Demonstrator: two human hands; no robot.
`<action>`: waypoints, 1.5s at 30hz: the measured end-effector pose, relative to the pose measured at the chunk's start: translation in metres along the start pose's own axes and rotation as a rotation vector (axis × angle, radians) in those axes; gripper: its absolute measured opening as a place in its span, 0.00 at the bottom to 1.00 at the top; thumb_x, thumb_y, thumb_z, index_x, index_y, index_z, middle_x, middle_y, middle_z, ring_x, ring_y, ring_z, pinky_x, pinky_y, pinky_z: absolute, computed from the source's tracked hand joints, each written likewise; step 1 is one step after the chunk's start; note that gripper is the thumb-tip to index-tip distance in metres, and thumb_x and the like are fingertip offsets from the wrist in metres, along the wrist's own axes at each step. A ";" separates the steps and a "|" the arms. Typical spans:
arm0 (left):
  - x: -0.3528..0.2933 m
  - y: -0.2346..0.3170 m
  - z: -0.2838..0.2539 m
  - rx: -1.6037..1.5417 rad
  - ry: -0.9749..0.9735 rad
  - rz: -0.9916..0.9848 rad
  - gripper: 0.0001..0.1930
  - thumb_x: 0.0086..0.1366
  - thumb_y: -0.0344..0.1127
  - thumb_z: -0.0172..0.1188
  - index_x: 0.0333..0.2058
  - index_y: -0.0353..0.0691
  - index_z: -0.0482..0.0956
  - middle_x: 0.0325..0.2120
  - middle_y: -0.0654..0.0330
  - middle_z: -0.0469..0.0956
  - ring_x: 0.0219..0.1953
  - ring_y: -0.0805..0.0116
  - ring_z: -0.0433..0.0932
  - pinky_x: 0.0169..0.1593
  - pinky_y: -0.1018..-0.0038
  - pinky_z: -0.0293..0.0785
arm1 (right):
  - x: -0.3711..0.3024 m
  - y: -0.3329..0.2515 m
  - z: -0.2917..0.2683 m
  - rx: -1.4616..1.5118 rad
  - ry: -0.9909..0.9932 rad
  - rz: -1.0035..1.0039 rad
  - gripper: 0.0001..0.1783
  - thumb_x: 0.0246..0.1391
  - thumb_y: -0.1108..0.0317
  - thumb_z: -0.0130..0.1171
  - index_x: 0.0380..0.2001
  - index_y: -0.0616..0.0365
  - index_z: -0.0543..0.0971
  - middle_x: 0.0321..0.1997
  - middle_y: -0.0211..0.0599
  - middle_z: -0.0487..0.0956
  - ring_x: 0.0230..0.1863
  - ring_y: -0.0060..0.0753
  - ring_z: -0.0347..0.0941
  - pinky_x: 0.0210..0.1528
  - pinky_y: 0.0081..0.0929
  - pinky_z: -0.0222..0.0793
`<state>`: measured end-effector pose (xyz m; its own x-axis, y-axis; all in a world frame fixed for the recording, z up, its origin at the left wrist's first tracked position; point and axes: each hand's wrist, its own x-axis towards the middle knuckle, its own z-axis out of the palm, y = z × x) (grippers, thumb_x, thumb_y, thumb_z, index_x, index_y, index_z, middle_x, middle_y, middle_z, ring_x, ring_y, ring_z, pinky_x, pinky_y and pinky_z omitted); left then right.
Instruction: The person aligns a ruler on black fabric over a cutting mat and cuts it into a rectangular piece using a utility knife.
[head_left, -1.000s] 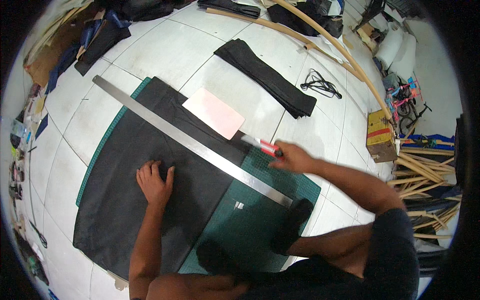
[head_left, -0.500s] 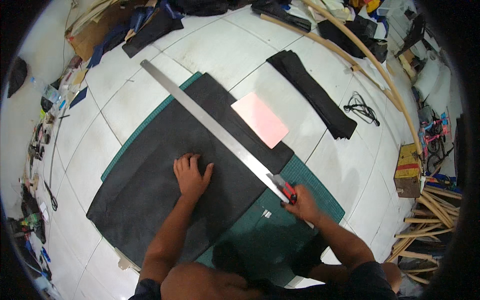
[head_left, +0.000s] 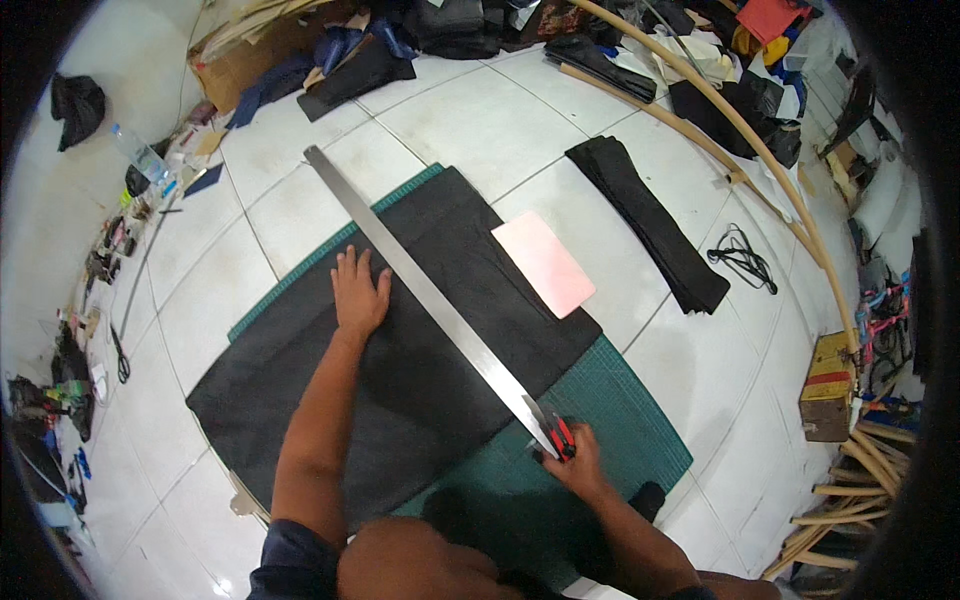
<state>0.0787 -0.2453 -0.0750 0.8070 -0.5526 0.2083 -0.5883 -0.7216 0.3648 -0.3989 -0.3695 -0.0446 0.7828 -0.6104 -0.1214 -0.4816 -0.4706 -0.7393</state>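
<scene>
My left hand [head_left: 360, 295] lies with its fingers stretched out on a black sheet of fabric [head_left: 290, 395], just left of a long steel ruler [head_left: 440, 310]. The ruler runs aslant across the fabric, from far left to near right. My right hand [head_left: 578, 462] is closed round a red and black utility knife [head_left: 563, 437] at the ruler's near end. Whether these fingers also grip the ruler I cannot tell. Beneath the fabric is a green cutting mat [head_left: 625, 420], bare at the near right. A pale pink rectangular piece [head_left: 545, 262] touches the fabric's right edge.
On the white tiled floor [head_left: 440, 115] at the right lie a stack of black strips [head_left: 650, 225] and a tangle of black cord [head_left: 742, 258]. Long curved canes [head_left: 770, 150] and a yellow-red box [head_left: 828, 385] stand farther right. Scissors [head_left: 120, 355] lie at the left.
My left hand has slid forward over the fabric, closer to the ruler's far part. My right hand, with the utility knife, has come a little nearer me. The whole view has shifted slightly.
</scene>
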 end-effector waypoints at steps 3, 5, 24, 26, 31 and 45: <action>0.017 0.001 -0.002 -0.015 -0.024 0.039 0.32 0.71 0.52 0.53 0.65 0.36 0.66 0.69 0.40 0.58 0.72 0.38 0.53 0.72 0.44 0.47 | -0.013 0.005 -0.001 -0.021 0.037 -0.055 0.30 0.39 0.63 0.77 0.43 0.65 0.74 0.44 0.53 0.73 0.45 0.58 0.73 0.46 0.47 0.71; 0.026 -0.001 -0.002 -0.006 -0.064 0.045 0.33 0.71 0.54 0.52 0.66 0.37 0.64 0.69 0.40 0.58 0.72 0.38 0.52 0.72 0.43 0.46 | -0.018 0.001 -0.003 -0.040 0.017 -0.035 0.29 0.39 0.63 0.76 0.42 0.64 0.75 0.43 0.52 0.73 0.44 0.58 0.73 0.44 0.48 0.70; 0.050 -0.009 -0.023 0.002 -0.344 -0.022 0.55 0.48 0.70 0.68 0.65 0.33 0.66 0.69 0.38 0.57 0.72 0.38 0.54 0.71 0.48 0.54 | -0.020 -0.005 -0.007 -0.186 -0.101 -0.059 0.28 0.37 0.66 0.79 0.40 0.65 0.75 0.44 0.50 0.77 0.47 0.52 0.74 0.52 0.48 0.69; 0.050 -0.004 -0.026 -0.009 -0.340 -0.011 0.56 0.47 0.69 0.70 0.65 0.33 0.65 0.69 0.38 0.56 0.72 0.38 0.55 0.71 0.49 0.55 | -0.027 0.003 -0.002 -0.175 -0.051 -0.146 0.29 0.36 0.67 0.79 0.41 0.65 0.75 0.43 0.51 0.78 0.47 0.52 0.76 0.50 0.48 0.71; 0.056 -0.003 -0.035 -0.038 -0.432 -0.055 0.59 0.44 0.66 0.76 0.67 0.36 0.61 0.71 0.39 0.50 0.70 0.41 0.58 0.71 0.54 0.61 | -0.030 -0.001 0.005 -0.145 0.029 -0.250 0.29 0.34 0.71 0.79 0.40 0.65 0.75 0.42 0.51 0.78 0.43 0.52 0.77 0.45 0.45 0.74; 0.045 0.002 -0.029 0.215 -0.384 0.007 0.58 0.48 0.72 0.69 0.70 0.41 0.61 0.72 0.39 0.50 0.75 0.39 0.45 0.73 0.44 0.46 | 0.020 0.010 -0.052 -0.069 0.226 0.444 0.24 0.58 0.55 0.67 0.43 0.64 0.70 0.40 0.52 0.78 0.36 0.48 0.77 0.38 0.43 0.71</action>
<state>0.1156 -0.2598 -0.0387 0.7493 -0.6434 -0.1571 -0.6239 -0.7653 0.1585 -0.4088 -0.4192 -0.0197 0.3953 -0.8804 -0.2618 -0.7794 -0.1708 -0.6028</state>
